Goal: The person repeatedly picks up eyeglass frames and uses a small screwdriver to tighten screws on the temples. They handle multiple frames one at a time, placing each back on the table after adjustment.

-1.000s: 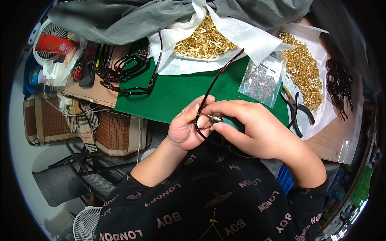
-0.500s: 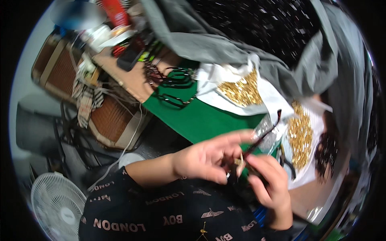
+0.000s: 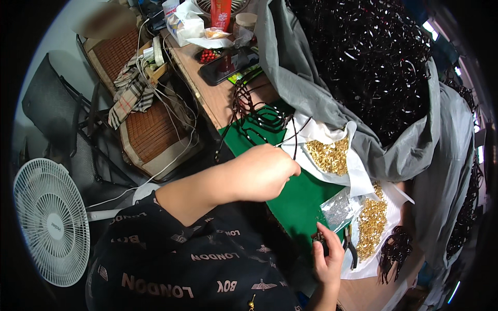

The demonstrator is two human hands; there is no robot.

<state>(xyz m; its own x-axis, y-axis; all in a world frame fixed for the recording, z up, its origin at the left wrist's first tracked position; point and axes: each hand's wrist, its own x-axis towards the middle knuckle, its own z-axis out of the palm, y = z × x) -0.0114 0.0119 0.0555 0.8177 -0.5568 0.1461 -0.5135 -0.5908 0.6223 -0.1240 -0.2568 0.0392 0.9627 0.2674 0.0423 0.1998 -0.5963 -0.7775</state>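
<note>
My left hand (image 3: 272, 173) reaches out over the green mat (image 3: 249, 145), its back turned up and fingers curled. What it holds, if anything, is hidden. Just beyond it lies a tangle of thin, dark, glossy strips (image 3: 259, 122), one of which stands up in a loop. Lower right, my right hand (image 3: 329, 256) pinches a small dark piece (image 3: 317, 238) between thumb and fingers; only part of it shows. Close beside that hand are pliers (image 3: 351, 248) with dark handles and a clear plastic bag (image 3: 340, 209) of small silvery bits.
Gold-coloured small pieces (image 3: 329, 154) lie on white paper, with a second gold heap (image 3: 372, 228) nearer. Dark strips (image 3: 396, 249) lie beside it. A grey cloth (image 3: 306, 78) holds a large dark glossy heap. A phone (image 3: 223, 67) rests far left; a fan (image 3: 52, 223) stands left.
My hands have parted from around a dark, thin piece with a gold part. The left hand has gone toward the dark strips, and the right has lowered. The whole view has shifted.
</note>
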